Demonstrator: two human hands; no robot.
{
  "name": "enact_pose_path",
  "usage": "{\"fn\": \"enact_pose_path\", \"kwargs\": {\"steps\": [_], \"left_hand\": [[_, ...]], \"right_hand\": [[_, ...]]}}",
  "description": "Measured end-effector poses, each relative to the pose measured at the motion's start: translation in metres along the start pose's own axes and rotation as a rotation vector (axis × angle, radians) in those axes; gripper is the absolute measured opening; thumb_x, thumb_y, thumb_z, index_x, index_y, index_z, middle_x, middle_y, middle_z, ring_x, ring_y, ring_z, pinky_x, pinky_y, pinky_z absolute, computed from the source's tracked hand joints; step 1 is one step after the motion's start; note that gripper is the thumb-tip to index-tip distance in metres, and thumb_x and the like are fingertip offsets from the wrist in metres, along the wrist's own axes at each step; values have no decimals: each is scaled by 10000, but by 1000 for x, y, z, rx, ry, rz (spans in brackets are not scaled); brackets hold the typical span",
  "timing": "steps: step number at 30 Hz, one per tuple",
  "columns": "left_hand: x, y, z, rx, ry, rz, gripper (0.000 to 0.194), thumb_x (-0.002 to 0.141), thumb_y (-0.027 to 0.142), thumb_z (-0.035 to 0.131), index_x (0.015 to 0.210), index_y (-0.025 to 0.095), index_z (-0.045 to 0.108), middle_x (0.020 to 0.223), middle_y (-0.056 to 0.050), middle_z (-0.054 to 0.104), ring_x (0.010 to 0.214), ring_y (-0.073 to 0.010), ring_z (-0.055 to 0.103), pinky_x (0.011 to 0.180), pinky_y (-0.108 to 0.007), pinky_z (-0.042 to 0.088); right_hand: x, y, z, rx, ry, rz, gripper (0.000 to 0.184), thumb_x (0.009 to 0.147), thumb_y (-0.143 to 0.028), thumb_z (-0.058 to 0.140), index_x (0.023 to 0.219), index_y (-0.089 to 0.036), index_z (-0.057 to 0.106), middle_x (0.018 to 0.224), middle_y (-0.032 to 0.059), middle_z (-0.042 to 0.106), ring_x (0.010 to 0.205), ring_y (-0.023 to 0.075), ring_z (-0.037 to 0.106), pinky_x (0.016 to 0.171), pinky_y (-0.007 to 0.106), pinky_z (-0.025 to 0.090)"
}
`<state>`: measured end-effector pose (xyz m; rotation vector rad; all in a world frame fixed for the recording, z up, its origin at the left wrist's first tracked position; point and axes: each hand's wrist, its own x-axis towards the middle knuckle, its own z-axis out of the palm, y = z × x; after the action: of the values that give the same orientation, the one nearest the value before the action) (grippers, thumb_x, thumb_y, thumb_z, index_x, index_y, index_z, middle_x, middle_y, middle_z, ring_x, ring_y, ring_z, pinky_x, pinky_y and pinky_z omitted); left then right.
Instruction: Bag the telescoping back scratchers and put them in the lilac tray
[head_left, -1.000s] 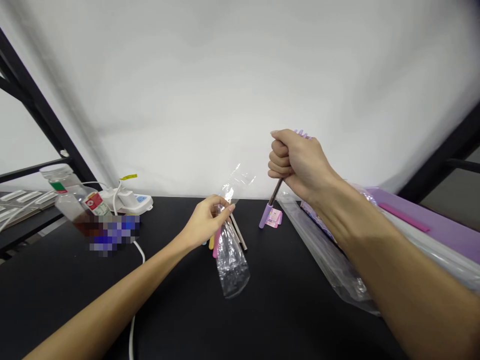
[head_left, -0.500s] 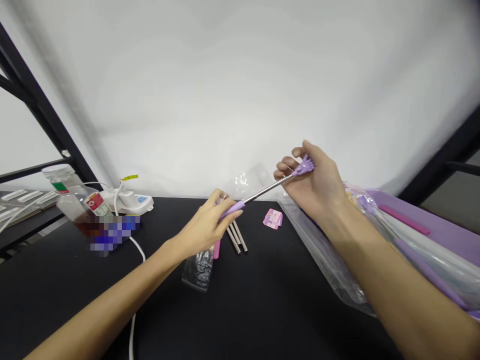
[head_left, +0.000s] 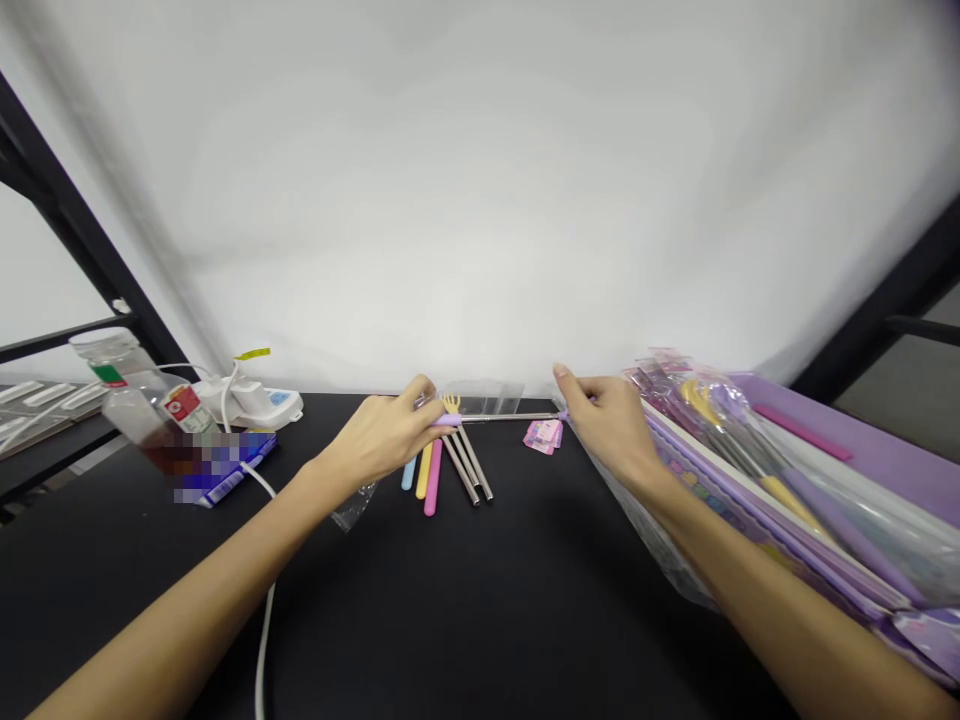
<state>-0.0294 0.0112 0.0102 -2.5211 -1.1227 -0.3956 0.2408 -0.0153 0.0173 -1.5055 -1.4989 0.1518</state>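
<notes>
My left hand [head_left: 394, 430] is closed around the purple handle of a telescopic back scratcher [head_left: 510, 417]. My right hand [head_left: 609, 415] is closed over its purple claw head, which is mostly hidden by the fingers. The metal rod runs level between the two hands. Below and beside my left hand lie blue, yellow and pink handles [head_left: 433, 480], a yellow claw [head_left: 451, 403] and several metal rods [head_left: 468, 465]. Small pink cards [head_left: 543, 435] lie under the rod, near my right hand.
On the right stands a purple box [head_left: 885, 475] with bagged back scratchers [head_left: 757, 450]; clear plastic bags [head_left: 652, 540] lie beside it. At left are a tilted plastic jar [head_left: 142, 400], a blue packet [head_left: 232, 470], a power strip [head_left: 277, 405] and a white cable [head_left: 264, 640].
My right hand has moved down and left and closed on the claw head. The rod went from slanted to level. The clear bag under my left hand has shifted left.
</notes>
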Motion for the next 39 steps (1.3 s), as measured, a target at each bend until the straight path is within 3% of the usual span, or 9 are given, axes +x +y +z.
{"fn": "enact_pose_path", "kwargs": {"steps": [3, 10, 17, 23, 27, 30, 33, 35, 39], "left_hand": [[3, 9, 1, -32, -12, 35, 434, 1021, 493, 300, 1064, 192, 609, 1158, -107, 548, 523, -94, 470, 501, -275, 356], [6, 30, -3, -30, -21, 47, 468, 1019, 518, 283, 1027, 188, 614, 1114, -85, 554, 511, -79, 471, 481, -258, 344], [-1, 16, -10, -323, 38, 6, 381, 995, 514, 403, 1032, 201, 617, 1141, -73, 526, 636, -106, 545, 635, -302, 487], [3, 8, -11, -797, 98, -109, 299, 955, 456, 529, 883, 192, 649, 970, -38, 579, 701, -111, 551, 646, -252, 467], [9, 20, -13, -1108, 98, -328, 331, 958, 493, 508, 884, 185, 604, 661, 25, 538, 533, -90, 490, 544, -227, 413], [11, 33, -13, -1273, 67, -385, 356, 949, 521, 511, 864, 184, 588, 536, 47, 496, 485, -97, 469, 515, -226, 393], [12, 41, -10, -1378, 76, -389, 374, 949, 526, 507, 884, 179, 626, 657, -1, 602, 597, -117, 561, 607, -245, 459], [12, 40, -9, -1486, 135, -419, 352, 949, 503, 516, 981, 188, 668, 940, -56, 677, 794, -141, 622, 728, -264, 498], [8, 31, -8, -1673, 172, -427, 463, 799, 270, 743, 1241, 298, 608, 1445, -55, 478, 1041, -189, 609, 846, -309, 517]], "right_hand": [[-9, 1, 11, 10, 124, -119, 567, 953, -449, 456, 499, -215, 207, 528, -29, 172, 492, 97, 224, 544, 302, 184], [-23, -11, 33, 81, 110, -354, 519, 974, -387, 452, 501, -203, 344, 460, -17, 384, 463, 115, 366, 551, 300, 253], [-11, -10, 15, 193, -59, -72, 500, 872, -446, 619, 506, -191, 392, 482, -52, 331, 498, 93, 353, 542, 266, 278], [0, -4, -12, 992, -242, 365, 320, 668, -361, 859, 687, -193, 587, 658, -37, 542, 527, 69, 373, 476, 215, 329], [-8, -10, -8, 1323, -336, 361, 324, 649, -270, 872, 930, -221, 718, 1001, 20, 690, 742, 84, 576, 693, 200, 499], [-18, -21, 4, 1293, -428, 264, 284, 701, -277, 840, 958, -228, 732, 1022, 25, 703, 885, 128, 633, 858, 260, 508], [-24, -30, 11, 1123, -400, 173, 217, 808, -400, 748, 895, -204, 717, 947, 41, 710, 753, 127, 611, 769, 292, 506], [-24, -31, 10, 1007, -324, 127, 300, 854, -496, 672, 862, -197, 689, 862, 37, 698, 698, 128, 582, 701, 288, 483], [-20, -22, 1, 840, -416, 189, 412, 901, -600, 543, 772, -209, 539, 660, 5, 622, 630, 141, 578, 604, 271, 448]]}}
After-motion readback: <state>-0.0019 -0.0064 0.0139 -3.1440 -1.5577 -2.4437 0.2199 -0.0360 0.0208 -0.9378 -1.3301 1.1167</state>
